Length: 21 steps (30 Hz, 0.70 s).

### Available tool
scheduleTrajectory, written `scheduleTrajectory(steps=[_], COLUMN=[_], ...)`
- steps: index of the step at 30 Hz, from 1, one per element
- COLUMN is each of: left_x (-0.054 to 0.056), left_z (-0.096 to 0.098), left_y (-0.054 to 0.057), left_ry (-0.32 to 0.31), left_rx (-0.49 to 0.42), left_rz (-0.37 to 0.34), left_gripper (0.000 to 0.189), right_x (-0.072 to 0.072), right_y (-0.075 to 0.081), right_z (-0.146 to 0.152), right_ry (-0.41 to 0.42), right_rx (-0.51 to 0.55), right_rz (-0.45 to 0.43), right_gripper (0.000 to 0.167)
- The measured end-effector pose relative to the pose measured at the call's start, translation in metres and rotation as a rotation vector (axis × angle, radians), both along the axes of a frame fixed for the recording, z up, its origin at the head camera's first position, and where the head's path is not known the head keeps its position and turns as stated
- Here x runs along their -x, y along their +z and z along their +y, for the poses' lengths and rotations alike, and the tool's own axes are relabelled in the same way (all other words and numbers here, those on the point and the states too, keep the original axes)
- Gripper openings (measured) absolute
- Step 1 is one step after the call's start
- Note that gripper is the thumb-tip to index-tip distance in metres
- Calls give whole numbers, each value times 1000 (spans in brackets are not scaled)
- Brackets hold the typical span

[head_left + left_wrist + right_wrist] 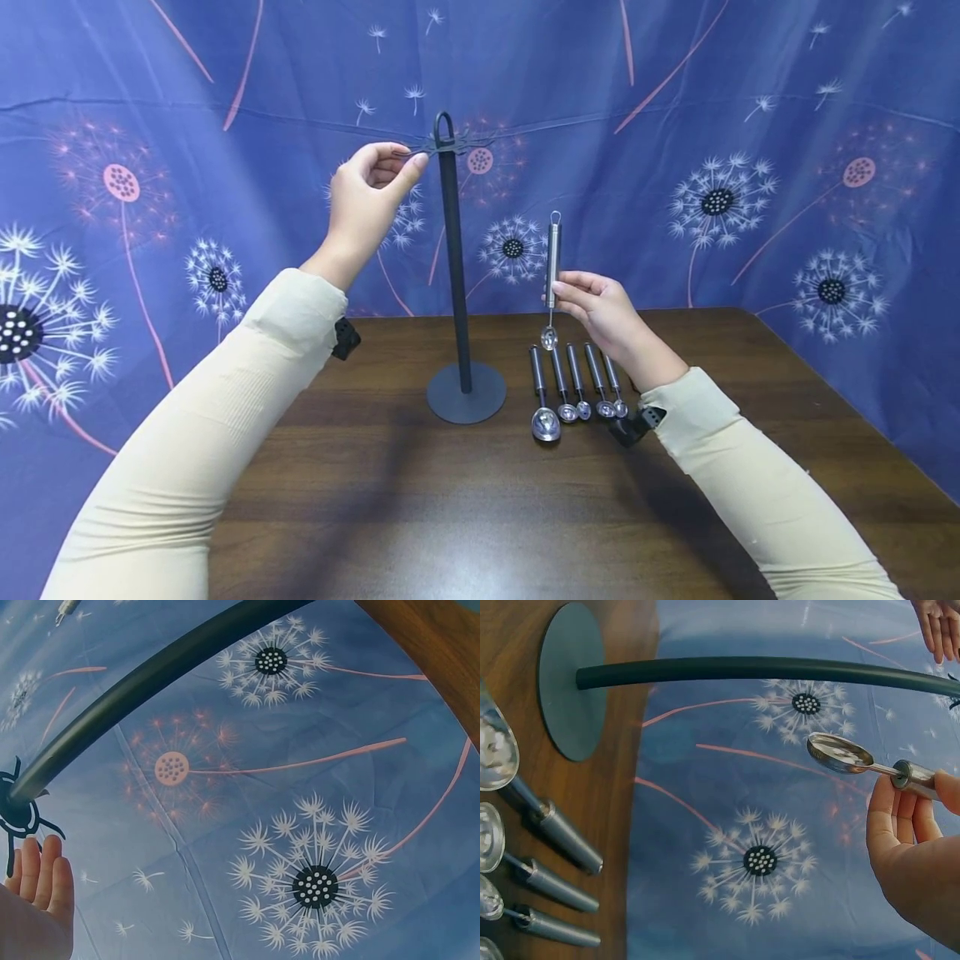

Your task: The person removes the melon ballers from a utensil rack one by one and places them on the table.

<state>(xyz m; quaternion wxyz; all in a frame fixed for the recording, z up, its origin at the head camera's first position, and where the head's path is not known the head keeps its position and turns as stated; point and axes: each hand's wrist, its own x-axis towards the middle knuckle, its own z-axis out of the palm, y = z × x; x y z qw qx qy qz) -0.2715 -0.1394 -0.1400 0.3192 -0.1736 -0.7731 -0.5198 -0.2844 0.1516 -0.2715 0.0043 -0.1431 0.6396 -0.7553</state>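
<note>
A dark metal stand (456, 275) with a round base, a tall pole and a ring of hooks at its top stands on the table. My left hand (369, 196) pinches one of the hooks between thumb and fingers. To the right of the pole, my right hand (603, 312) holds a small metal measuring spoon (552, 262) by its handle, upright, hanging loop up and bowl down. The spoon is in the air above the table, apart from the stand. In the right wrist view its oval bowl (840, 752) shows clearly.
Several metal spoons lie in a row on the wooden table (450, 508), right of the base; the leftmost, a large-bowled scoop (546, 423), is nearest the stand. A blue dandelion-print cloth (600, 192) hangs behind the table.
</note>
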Motion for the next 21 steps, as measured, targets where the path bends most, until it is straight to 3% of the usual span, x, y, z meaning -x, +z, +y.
scheduleTrajectory(steps=[12,21], left_x=[6,6], left_z=[-2,-3], left_y=[-2,-1], left_ry=[-9,-3], left_rx=[-4,11], left_rz=[13,4], left_gripper=[40,40], right_x=[3,6], right_y=[-11,-24], right_z=[19,47], right_ry=[-25,-55], right_rx=[-70,-67], right_rz=[-54,-70], right_gripper=[21,18])
